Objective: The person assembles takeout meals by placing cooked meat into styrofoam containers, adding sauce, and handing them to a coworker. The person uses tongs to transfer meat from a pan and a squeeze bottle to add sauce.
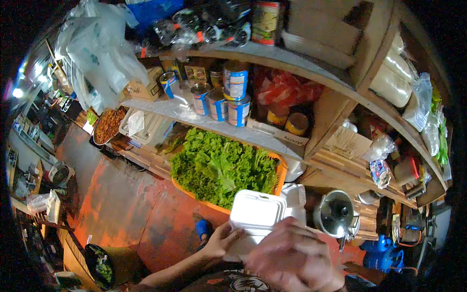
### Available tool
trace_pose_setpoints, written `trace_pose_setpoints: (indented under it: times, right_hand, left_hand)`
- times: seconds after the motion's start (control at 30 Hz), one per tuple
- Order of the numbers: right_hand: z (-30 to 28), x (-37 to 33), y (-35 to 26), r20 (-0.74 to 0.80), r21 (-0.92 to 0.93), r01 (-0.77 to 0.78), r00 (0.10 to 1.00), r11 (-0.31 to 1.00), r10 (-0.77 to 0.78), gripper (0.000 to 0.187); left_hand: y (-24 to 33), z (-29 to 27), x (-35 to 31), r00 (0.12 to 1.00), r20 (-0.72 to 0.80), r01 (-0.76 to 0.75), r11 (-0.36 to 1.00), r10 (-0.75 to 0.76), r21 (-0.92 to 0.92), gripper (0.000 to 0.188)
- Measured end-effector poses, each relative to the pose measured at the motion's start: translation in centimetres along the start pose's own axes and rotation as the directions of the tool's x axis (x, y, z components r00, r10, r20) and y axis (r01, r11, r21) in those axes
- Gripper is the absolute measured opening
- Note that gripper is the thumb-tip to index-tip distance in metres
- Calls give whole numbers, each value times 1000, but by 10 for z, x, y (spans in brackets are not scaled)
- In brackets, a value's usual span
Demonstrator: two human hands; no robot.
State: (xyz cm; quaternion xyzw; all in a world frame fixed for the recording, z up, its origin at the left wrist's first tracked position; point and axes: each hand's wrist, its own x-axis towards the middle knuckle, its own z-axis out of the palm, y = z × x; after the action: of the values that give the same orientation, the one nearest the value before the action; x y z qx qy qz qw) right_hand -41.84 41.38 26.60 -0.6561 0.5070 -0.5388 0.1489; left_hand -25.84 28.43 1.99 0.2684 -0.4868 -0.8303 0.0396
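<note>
A white foam clamshell box stands with its lid raised in front of me. My left hand grips its left edge, thumb and fingers closed on the foam. Over the box's right side is my right hand, smeared by motion; its fingers are hard to make out, and it hides much of the lower half. Just beyond the box, an orange basket is heaped with green leaf lettuce. Another white foam box sits to the right, partly hidden.
A shelf above the lettuce bears several blue-labelled cans. Plastic bags hang at upper left. On the right is a lidded metal pot. A dark bin with green scraps stands on the red floor at lower left.
</note>
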Motion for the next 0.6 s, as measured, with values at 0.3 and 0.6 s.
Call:
trace_pose_setpoints:
  times: [0.3,0.6]
  right_hand:
    - [172,146,0,101,205,166,977,965,-190,26]
    - [379,249,229,-33,-18,-372,928,928,371,19]
  left_hand:
    - [62,-172,-85,918,-347,-145,978,190,151,32]
    - [114,-356,-181,692,-662,-203,958,288,204,28]
